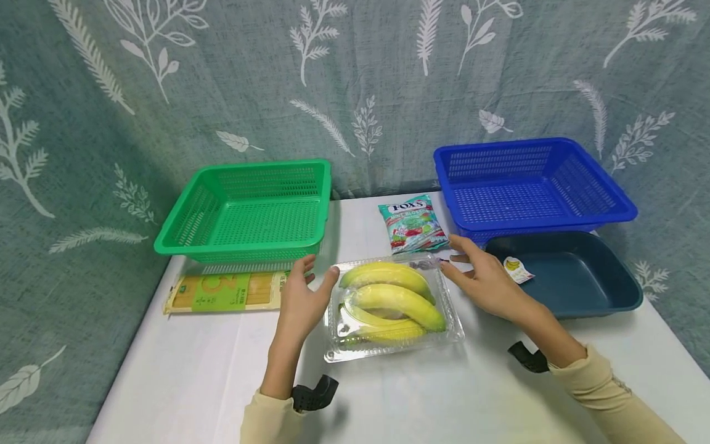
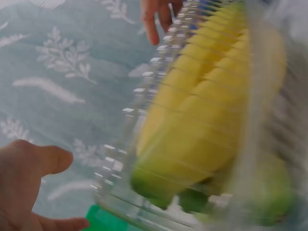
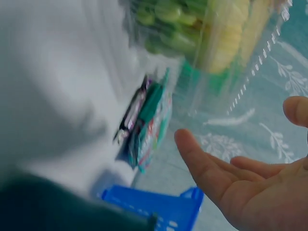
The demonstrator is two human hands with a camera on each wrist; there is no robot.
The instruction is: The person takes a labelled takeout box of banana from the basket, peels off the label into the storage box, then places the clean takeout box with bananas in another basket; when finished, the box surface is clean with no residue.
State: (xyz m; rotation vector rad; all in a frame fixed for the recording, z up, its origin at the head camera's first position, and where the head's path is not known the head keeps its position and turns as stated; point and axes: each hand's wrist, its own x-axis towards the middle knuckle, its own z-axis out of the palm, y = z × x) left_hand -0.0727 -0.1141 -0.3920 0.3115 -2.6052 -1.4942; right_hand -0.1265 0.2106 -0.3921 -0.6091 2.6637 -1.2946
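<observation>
A clear plastic clamshell box (image 1: 331, 336) with several yellow bananas (image 1: 396, 299) inside sits between my two hands. My left hand (image 1: 302, 302) is at its left side with thumb and fingers spread; in the left wrist view a gap shows between the thumb (image 2: 55, 160) and the ribbed box wall. At the upper right corner of the box is my right hand (image 1: 490, 283), fingers extended and holding nothing. The right wrist view shows that palm (image 3: 260, 192) apart from the box. Green banana ends show through the plastic in both wrist views.
Behind the box lies a Fox's candy bag (image 1: 415, 227), with a purple shiny packet (image 3: 132, 113) beside it. A noodle packet (image 1: 222, 293) lies before the green basket (image 1: 249, 250). At right stand a blue basket (image 1: 532, 222) and a dark basin (image 1: 577, 296) with a banana-picture label (image 1: 517, 270).
</observation>
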